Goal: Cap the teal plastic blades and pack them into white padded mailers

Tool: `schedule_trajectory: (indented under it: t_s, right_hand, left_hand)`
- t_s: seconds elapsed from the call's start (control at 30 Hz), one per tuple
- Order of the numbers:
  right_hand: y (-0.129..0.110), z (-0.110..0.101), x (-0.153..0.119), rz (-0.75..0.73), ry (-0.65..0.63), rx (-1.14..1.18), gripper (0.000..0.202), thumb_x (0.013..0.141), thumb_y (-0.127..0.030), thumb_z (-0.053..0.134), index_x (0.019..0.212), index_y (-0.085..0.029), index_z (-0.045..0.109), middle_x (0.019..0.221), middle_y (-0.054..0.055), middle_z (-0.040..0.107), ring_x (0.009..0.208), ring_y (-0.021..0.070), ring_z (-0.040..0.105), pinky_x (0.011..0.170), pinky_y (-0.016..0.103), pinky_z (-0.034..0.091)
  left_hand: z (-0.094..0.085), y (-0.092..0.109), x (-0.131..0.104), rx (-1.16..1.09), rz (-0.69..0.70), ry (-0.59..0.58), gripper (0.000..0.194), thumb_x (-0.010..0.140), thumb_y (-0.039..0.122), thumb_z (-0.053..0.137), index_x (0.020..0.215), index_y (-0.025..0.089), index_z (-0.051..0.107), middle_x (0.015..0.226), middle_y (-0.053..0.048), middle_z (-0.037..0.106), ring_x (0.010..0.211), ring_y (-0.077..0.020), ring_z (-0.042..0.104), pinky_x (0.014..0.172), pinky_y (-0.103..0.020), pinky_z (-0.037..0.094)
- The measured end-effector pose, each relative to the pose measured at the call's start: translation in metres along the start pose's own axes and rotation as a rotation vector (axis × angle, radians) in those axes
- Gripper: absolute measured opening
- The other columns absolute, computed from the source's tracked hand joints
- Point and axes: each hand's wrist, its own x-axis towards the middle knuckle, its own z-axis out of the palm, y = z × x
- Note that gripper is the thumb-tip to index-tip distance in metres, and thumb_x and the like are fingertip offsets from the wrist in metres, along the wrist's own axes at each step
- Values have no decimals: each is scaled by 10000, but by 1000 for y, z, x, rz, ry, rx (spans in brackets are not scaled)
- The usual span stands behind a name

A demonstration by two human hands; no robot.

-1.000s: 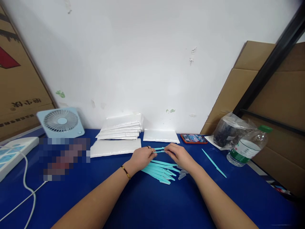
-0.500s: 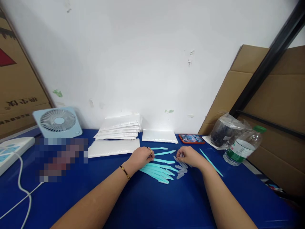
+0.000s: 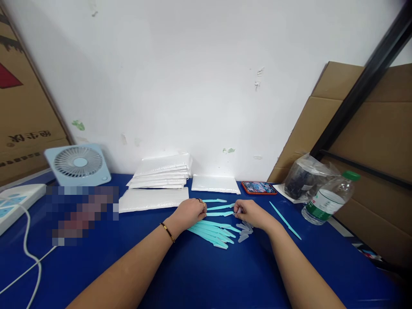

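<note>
Several slim turquoise sticks with angled blade-like ends lie fanned out on the blue table. My left hand is closed on the near end of one turquoise stick, which points right. The fingers of my right hand pinch a small translucent cap at that stick's tip; the fingers partly hide it. Below my right hand lies a small pile of translucent caps. Two more sticks lie just above the held one. A single stick rests apart, right of my right hand.
A stack of white padded envelopes and a single one lie by the wall. Farther right are a phone, a bagged dark item and a bottle. A light-blue fan and a power strip sit left.
My right hand has moved left from the caps to the tip of the held stick, taking a cap with it. The held stick has shifted slightly up and left in my left hand.
</note>
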Motion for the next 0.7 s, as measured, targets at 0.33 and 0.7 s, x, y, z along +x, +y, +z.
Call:
schedule_trajectory:
  t_s: [0.33, 0.7]
  right_hand:
    - [8, -12, 1, 54, -48, 342, 122, 702, -256, 585, 757, -148, 606, 668, 22, 618, 596, 131, 580, 568, 231, 452]
    - [12, -6, 7, 32, -34, 170, 164, 683, -313, 626, 734, -170, 689, 676, 18, 654, 628, 142, 565, 584, 234, 421]
  left_hand:
    - [2, -1, 0, -27, -57, -40, 98, 787, 226, 521, 749, 202, 608, 776, 4, 628, 679, -136, 553, 603, -232, 360]
    - [-3, -2, -1, 32, -71, -30, 101, 790, 212, 516, 742, 200, 604, 791, 3, 621, 705, -137, 559, 586, -229, 351]
